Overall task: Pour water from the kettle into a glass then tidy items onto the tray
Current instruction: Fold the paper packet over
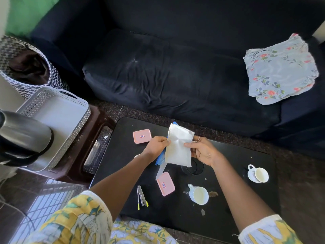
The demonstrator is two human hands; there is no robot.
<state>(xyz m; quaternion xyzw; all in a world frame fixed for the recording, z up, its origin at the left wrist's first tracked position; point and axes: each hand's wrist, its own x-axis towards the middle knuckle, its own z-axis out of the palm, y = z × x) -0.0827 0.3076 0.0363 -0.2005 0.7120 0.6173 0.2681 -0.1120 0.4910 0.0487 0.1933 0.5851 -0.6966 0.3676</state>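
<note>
Pouch [178,147], white, gripped by left hand [157,146] and right hand [202,152] over desk [228,173] | long axis pointing away from person | pink box [165,184] label unreadable

I'm looking down into a home living room. A dark navy sofa [175,76] fills the far side, with a folded floral cloth [279,71] lying on its seat. A white teacup [198,195] stands on the low black table [237,173] in front. A zigzag-patterned basket [26,67] sits beside the sofa, near a perforated white tray [79,127] and a steel kettle [22,134].
</note>
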